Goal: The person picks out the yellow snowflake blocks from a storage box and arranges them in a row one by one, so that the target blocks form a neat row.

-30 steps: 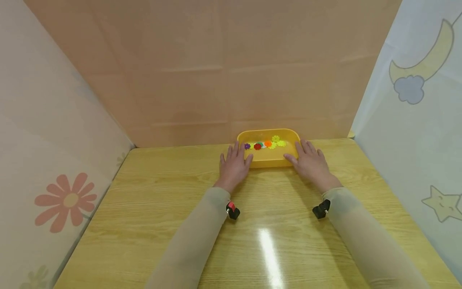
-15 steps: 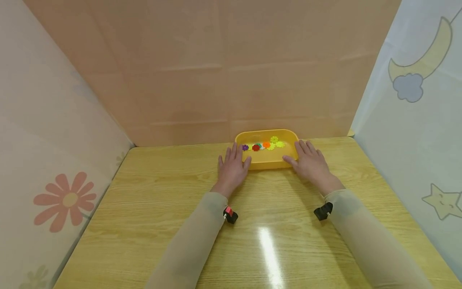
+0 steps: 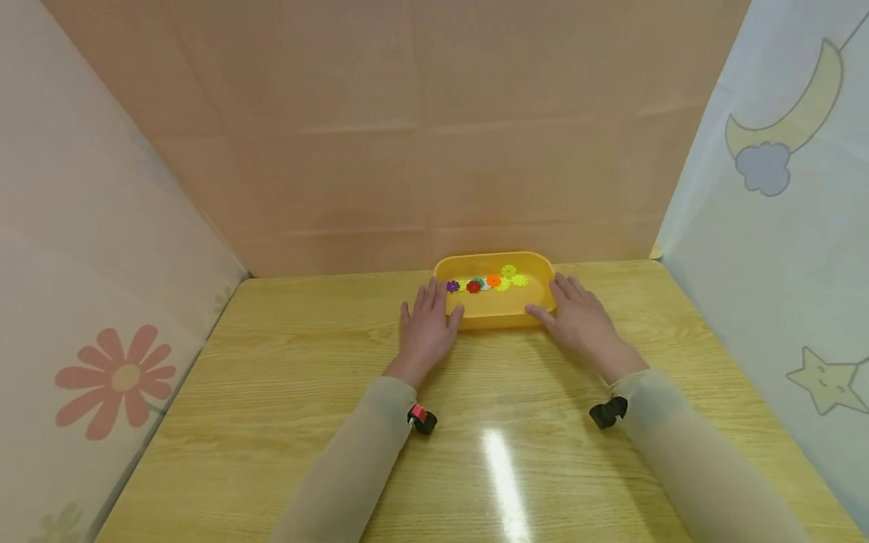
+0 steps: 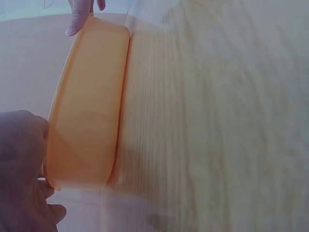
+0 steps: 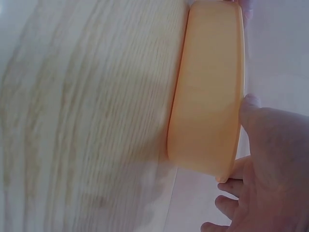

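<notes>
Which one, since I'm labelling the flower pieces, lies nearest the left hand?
The purple flower piece, beside the left hand; the others, none purple, lie farther right.

free: above tray (image 3: 498,322), front middle | blocked: behind, wall (image 3: 421,151); ends, left grip (image 3: 428,330), right grip (image 3: 584,323)

Table (image 3: 271,362), pale wood grain, bright light reflection (image 3: 504,483). Backdrop (image 3: 407,136), brown, creased, upright behind the table. Left panel (image 3: 68,188), white: red flower print (image 3: 125,379) with yellow centre, fainter flower print (image 3: 61,520) below. Right panel (image 3: 733,271), white: yellow moon print (image 3: 811,117), blue-grey cloud print (image 3: 763,167) overlapping its lower end, smiling star print (image 3: 824,381) farther down.
</notes>
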Demonstrator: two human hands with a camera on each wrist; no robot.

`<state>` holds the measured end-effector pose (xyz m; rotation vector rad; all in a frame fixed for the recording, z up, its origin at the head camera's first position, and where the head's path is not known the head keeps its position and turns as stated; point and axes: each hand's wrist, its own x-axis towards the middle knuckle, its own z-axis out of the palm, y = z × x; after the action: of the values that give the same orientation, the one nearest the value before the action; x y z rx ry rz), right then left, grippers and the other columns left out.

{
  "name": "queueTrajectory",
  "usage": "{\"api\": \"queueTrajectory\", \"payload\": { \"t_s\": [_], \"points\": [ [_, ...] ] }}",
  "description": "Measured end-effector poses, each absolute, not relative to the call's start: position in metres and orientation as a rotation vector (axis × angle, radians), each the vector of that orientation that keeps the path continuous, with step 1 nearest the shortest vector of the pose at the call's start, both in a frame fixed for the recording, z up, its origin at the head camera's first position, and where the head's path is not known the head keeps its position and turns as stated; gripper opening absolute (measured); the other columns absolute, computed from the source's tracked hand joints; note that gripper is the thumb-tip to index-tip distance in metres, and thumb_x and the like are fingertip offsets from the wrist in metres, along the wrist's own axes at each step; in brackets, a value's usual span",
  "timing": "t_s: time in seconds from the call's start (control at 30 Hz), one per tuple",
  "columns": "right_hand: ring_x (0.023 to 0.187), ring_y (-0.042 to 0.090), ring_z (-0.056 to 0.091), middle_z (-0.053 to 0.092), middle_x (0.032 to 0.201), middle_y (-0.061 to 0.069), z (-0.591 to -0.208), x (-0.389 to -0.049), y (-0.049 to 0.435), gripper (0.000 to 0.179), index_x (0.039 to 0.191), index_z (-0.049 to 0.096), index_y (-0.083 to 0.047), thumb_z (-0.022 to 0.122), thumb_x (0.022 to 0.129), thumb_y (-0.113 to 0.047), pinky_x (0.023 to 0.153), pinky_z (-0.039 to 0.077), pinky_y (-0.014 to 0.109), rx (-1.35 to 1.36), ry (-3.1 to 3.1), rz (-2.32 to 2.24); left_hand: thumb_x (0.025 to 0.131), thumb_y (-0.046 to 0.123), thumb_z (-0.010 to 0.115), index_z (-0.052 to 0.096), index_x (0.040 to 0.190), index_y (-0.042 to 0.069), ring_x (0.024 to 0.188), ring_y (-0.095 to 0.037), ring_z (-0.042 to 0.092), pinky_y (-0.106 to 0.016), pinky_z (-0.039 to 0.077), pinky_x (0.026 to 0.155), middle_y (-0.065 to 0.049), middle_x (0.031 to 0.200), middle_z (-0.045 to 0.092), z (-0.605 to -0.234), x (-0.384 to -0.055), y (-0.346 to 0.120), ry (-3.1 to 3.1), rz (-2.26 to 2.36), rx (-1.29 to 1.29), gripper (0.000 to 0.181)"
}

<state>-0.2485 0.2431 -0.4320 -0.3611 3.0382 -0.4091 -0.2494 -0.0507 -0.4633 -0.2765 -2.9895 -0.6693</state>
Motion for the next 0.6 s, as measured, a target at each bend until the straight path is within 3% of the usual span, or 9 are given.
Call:
{"api": "queueTrajectory", "payload": {
  "t_s": [0.6],
  "points": [
    [0.164, 0.052, 0.015, 0.018, 0.177, 0.033, -0.435, -0.224, 0.231, 0.095, 0.169, 0.022, 0.013, 0.042, 0.115, -0.062, 0.133, 0.016, 0.065, -0.422, 3.039, -0.485, 0.118, 0.054, 0.040, 0.024, 0.177, 0.012, 0.168, -0.035, 0.017, -0.070, 0.010, 0.133, -0.009, 0.184, 0.017, -0.465, -0.223, -0.076, -2.958, -0.685, -0.307, 0.074]
  ]
}}
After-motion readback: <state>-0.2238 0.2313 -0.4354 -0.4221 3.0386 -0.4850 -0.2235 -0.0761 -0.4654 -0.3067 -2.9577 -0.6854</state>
